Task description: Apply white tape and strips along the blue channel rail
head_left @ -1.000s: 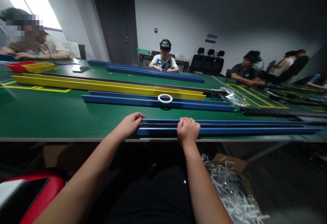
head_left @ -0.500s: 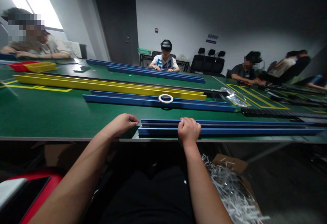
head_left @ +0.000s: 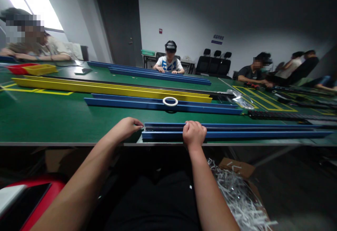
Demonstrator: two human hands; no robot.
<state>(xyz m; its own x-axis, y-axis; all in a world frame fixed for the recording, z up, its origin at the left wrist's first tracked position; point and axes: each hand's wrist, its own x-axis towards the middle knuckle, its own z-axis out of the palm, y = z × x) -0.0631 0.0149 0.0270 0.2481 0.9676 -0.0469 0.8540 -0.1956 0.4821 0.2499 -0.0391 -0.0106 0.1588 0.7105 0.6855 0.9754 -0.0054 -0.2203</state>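
Note:
A long blue channel (head_left: 242, 134) lies along the near edge of the green table, with a dark strip running down its groove. My right hand (head_left: 194, 134) is closed over the channel, its fingers wrapped across the groove toward the far wall. At the channel's left end, my left hand (head_left: 129, 127) pinches thumb and finger together. Whatever is between those fingertips is too small to make out. Just beyond, a white tape ring (head_left: 170, 101) rests on another blue channel (head_left: 123, 104).
Behind them lie a yellow channel (head_left: 110, 90) and crumpled clear plastic (head_left: 240, 99). Red (head_left: 19, 68) and yellow trays (head_left: 40, 70) stand at far left. Below the table's right side, a cardboard box (head_left: 238, 166) holds white paper strips (head_left: 237, 196). Several people sit around the table.
Both hands keep their places on the blue channel. The whole view has shifted very slightly; nothing else has visibly moved.

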